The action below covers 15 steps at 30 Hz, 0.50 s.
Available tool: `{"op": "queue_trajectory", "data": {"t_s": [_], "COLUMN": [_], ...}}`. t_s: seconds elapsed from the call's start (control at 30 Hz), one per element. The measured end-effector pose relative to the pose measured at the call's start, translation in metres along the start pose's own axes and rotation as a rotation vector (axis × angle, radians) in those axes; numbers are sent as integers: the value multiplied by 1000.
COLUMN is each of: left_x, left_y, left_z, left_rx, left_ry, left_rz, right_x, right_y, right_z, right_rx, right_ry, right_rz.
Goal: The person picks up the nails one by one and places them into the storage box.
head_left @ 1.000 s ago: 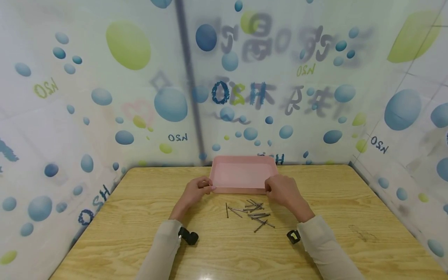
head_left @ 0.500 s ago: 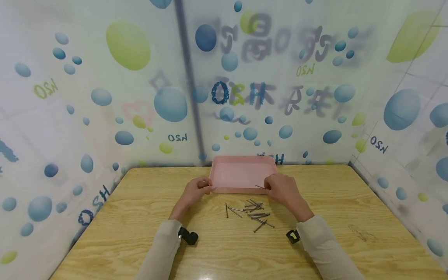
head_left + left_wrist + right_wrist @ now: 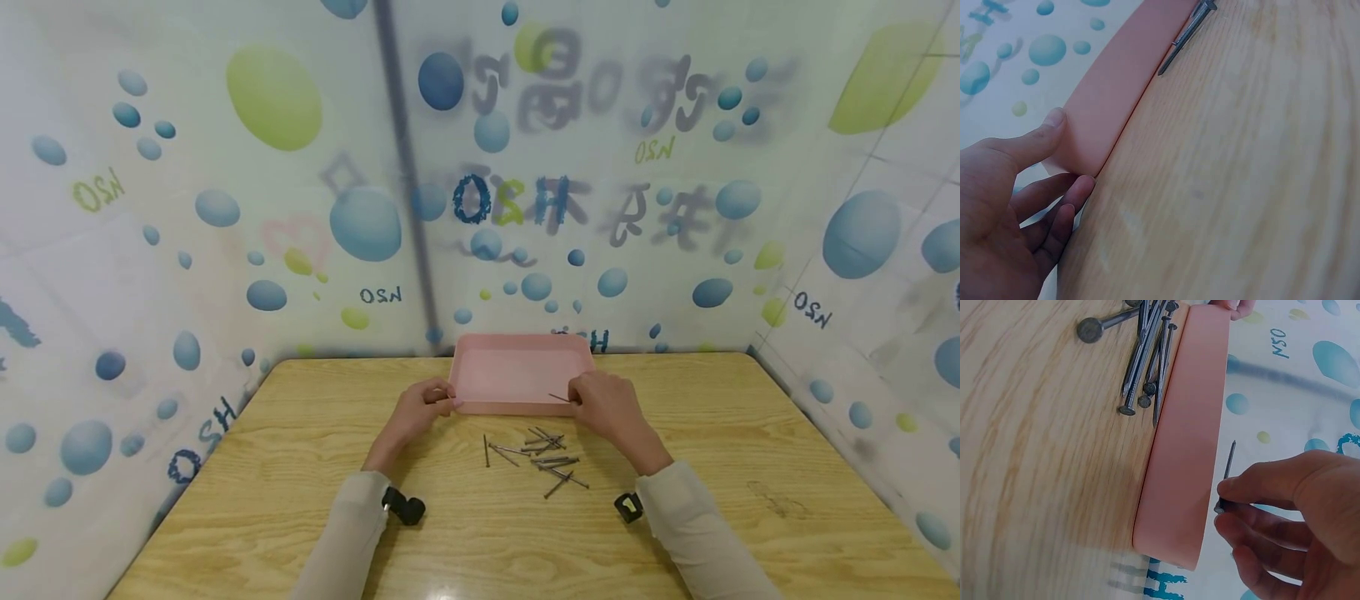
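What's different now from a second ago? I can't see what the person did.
A nail now pokes leftward over the pink tray from the right-hand grip; a second ago none showed there. Whether it was already held then, I can't tell. The left-hand grip on the tray's corner, the tray and the loose nails look unchanged.

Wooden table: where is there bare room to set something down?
The table is bare between its left edge and the left sleeve, then to the right sleeve, nearer than the nails. Crowded: nails overlap before the pink tray; left hand and right hand block its near corners.
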State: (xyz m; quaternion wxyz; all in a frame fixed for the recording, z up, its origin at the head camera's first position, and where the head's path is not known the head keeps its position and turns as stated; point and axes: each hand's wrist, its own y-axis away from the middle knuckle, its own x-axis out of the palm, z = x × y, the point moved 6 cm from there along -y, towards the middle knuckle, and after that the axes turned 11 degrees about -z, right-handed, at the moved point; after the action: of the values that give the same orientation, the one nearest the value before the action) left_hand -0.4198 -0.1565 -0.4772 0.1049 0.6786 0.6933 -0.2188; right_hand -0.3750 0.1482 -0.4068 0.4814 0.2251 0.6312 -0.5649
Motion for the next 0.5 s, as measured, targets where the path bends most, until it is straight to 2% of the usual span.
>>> {"op": "queue_trajectory", "data": {"t_s": [0.5], "left_x": [0], "left_y": [0], "left_z": [-1], "left_rx": [-9], "left_ry": [-18], "left_rz": [-16], "right_x": [-2], "right_y": [-2], "right_z": [-6], "right_rx": [32], "right_ry": [-12], "right_rz": [-41]}}
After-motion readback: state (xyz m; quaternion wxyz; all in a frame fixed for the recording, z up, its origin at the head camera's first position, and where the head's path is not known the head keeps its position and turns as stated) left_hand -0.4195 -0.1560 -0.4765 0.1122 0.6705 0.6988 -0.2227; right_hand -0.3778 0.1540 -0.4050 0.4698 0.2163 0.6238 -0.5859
